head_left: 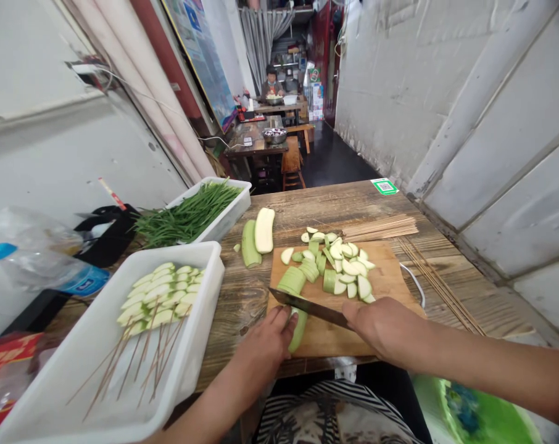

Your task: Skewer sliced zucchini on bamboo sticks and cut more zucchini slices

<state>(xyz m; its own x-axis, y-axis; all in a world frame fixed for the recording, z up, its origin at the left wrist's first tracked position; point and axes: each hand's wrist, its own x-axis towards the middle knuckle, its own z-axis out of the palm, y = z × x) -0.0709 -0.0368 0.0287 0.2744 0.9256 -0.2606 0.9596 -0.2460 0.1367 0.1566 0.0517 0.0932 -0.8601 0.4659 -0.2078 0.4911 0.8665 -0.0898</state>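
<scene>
My right hand (372,322) is closed around the handle of a knife (319,309). Its blade lies across a pale green zucchini (298,327) at the near left of the wooden cutting board (339,339). With curled fingers, my left hand (271,338) grips the zucchini's uncut near end, close to the blade. Just beyond the blade, cut slices (292,280) still lie together in a row. Loose zucchini pieces (348,265) are heaped toward the back of the board. Two halved zucchini lengths, one green side up (250,243) and one pale side up (264,230), rest left of the board.
A white tub (187,364) holds skewered zucchini slices (161,296); behind it another tub (228,213) holds green chives (194,213). Bamboo skewers (381,228) lie behind and right of the board. A bottle (52,271) stands at left, a green basin (492,413) below right. A person (271,86) sits far back.
</scene>
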